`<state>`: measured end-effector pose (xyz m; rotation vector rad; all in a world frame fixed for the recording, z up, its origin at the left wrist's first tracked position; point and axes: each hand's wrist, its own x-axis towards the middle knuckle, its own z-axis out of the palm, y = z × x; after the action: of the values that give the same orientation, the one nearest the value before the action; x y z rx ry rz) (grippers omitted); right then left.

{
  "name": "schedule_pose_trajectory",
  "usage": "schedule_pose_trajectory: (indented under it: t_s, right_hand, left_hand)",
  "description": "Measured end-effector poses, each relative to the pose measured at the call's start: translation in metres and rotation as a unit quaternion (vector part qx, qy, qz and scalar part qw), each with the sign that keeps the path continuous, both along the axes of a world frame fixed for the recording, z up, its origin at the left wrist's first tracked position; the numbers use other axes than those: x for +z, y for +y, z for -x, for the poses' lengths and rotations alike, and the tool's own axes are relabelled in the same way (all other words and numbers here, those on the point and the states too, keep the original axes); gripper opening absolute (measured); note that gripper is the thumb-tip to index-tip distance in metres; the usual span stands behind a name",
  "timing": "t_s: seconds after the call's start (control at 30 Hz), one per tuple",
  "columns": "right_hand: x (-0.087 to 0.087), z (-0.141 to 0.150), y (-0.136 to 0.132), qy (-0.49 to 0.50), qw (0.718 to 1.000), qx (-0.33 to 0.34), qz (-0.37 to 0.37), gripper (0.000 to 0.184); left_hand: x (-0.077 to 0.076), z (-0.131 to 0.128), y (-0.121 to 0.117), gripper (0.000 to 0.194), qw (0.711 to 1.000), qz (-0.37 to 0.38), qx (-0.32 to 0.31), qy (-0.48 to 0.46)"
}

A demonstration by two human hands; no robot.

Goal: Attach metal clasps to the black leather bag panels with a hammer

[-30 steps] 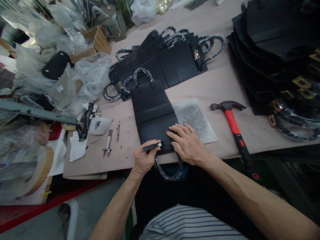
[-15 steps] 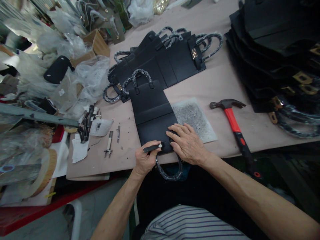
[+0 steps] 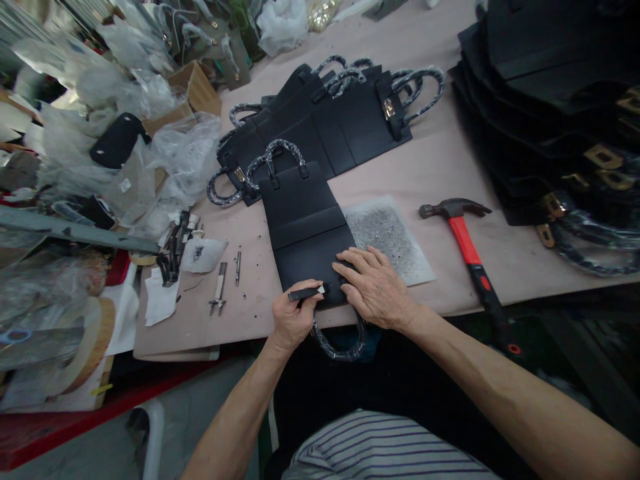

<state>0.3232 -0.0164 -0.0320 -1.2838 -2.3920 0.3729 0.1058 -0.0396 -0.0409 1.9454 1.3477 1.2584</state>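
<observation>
A black handbag panel (image 3: 314, 230) lies flat at the table's front edge. Its far handle (image 3: 285, 145) is wrapped in clear film, and its near handle (image 3: 340, 353) hangs over the edge, wrapped likewise. Pinched in my left hand (image 3: 296, 319) is a short black strip (image 3: 303, 293) with a pale end, held over the panel's near part; whether it is joined to the bag I cannot tell. My right hand (image 3: 377, 287) rests with fingers stretched out on the panel's near right corner, covering it.
A claw hammer (image 3: 467, 247) lies to the right, beside a worn, speckled white slab (image 3: 393, 237). More black bag panels (image 3: 345, 127) lie behind, and a tall stack of them (image 3: 525, 113) stands at right. Small metal tools (image 3: 219, 290) and plastic bags (image 3: 185, 150) are at left.
The black strip in my left hand has tilted slightly toward level. My right hand and the bag panel stay in place.
</observation>
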Motion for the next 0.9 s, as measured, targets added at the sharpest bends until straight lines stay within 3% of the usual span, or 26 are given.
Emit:
schedule_pose_trajectory:
  t_s: [0.9]
  right_hand:
    - [-0.0012, 0.0007, -0.0003, 0.004, 1.000, -0.003, -0.006, 0.043]
  left_hand:
    - [-0.0024, -0.0010, -0.0004, 0.013, 1.000, -0.013, -0.022, 0.017]
